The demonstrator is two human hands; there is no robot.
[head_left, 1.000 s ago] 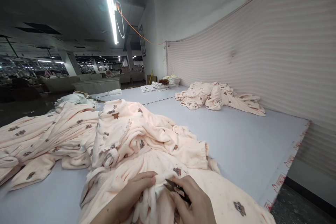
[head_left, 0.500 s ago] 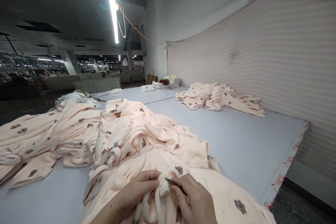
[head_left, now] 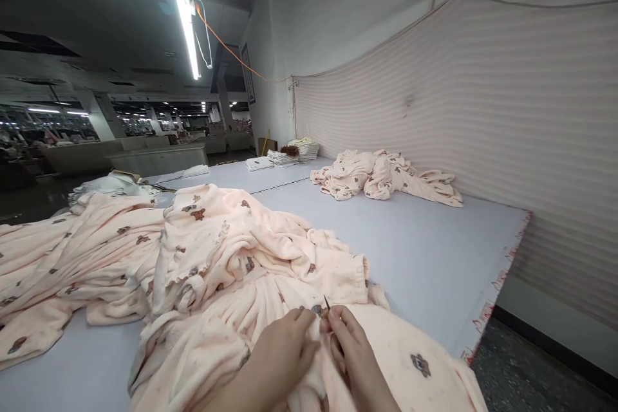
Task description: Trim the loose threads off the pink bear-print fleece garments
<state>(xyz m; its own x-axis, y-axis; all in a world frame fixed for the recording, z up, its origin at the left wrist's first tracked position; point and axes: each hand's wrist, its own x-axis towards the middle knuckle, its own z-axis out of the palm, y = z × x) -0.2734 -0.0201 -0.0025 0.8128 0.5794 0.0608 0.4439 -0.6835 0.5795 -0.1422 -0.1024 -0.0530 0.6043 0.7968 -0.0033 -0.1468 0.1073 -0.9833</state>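
Note:
A peach fleece garment (head_left: pixel 270 270) with small brown bear prints lies bunched on the white table (head_left: pixel 425 251) in front of me. My left hand (head_left: pixel 277 360) rests on its gathered seam, fingers closed and pinching the fabric. My right hand (head_left: pixel 355 357) is closed round small dark thread snips (head_left: pixel 327 304), whose thin tip pokes up between the two hands at the seam. Both hands touch the garment at the bottom middle of the view.
More peach garments (head_left: pixel 72 257) are heaped to the left. A second pile (head_left: pixel 381 177) lies by the striped cloth wall (head_left: pixel 483 116). Folded white stacks (head_left: pixel 290 153) stand at the far end. The table edge (head_left: pixel 497 290) drops to a dark floor on the right.
The view has shifted a little left. My hands have moved up the garment to another spot on the seam, and the snips now point upward with less of them showing.

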